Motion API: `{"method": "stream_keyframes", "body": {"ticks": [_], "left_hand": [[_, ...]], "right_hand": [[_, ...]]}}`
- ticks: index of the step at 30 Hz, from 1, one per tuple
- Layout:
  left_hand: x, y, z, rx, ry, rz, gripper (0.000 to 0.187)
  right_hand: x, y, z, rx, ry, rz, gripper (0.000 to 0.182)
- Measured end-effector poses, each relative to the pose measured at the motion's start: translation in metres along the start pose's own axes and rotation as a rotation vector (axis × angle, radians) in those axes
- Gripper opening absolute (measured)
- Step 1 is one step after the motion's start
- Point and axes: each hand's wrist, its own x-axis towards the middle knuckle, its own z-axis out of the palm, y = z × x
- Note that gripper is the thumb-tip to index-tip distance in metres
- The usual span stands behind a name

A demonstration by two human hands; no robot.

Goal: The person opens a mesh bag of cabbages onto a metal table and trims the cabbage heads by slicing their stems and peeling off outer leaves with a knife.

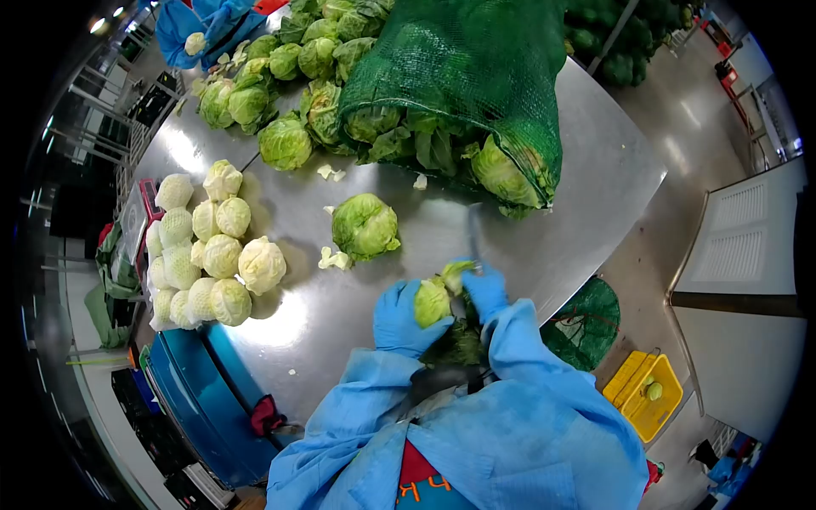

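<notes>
My left hand point(398, 319), in a blue glove, grips a small green cabbage point(432, 302) close to my chest. My right hand point(486, 291), also gloved in blue, holds a knife point(473, 231) whose blade points away over the steel table point(578, 170). A loose outer leaf point(456, 270) hangs between the cabbage and the right hand. Dark green trimmings point(459, 344) lie below my hands. One untrimmed cabbage point(365, 226) sits alone on the table just beyond my hands.
A pile of pale trimmed cabbages point(208, 251) lies at the left. Untrimmed cabbages point(285, 93) spill from a green net sack point(463, 76) at the back. Another person's blue sleeve point(204, 25) is far left. A yellow crate point(643, 393) and a green net point(586, 323) sit on the floor at right.
</notes>
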Motion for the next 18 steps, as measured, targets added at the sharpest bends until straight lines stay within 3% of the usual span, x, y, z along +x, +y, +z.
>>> {"method": "stream_keyframes", "body": {"ticks": [1,3,6,9,11,13,15,18], "left_hand": [[-0.009,-0.013,0.0,-0.093,0.001,0.022,0.078],[-0.018,-0.041,-0.002,-0.28,0.024,0.065,0.08],[-0.018,-0.044,-0.032,-0.435,-0.17,-0.168,0.086],[-0.015,-0.032,-0.033,-0.092,-0.183,-0.185,0.091],[-0.012,-0.03,-0.034,-0.052,-0.13,-0.191,0.095],[-0.008,-0.035,-0.033,-0.131,-0.131,-0.231,0.098],[-0.001,-0.055,-0.026,-0.336,-0.173,-0.307,0.1],[0.031,-0.069,-0.029,-0.492,-0.32,-0.414,0.093]], "right_hand": [[0.007,0.0,-0.015,-0.089,0.021,0.141,0.036],[0.009,0.041,-0.051,0.049,0.177,-0.081,0.04],[0.014,0.088,-0.084,-0.081,0.199,-0.381,0.043],[-0.036,0.045,-0.087,-0.016,0.328,-0.538,0.042],[-0.065,0.023,-0.075,0.042,0.416,-0.643,0.04],[-0.091,0.019,-0.035,0.272,0.202,-0.247,0.037],[-0.103,0.012,-0.008,0.762,-0.387,0.297,0.038],[-0.094,0.054,0.051,1.007,-0.426,0.409,0.038]]}}
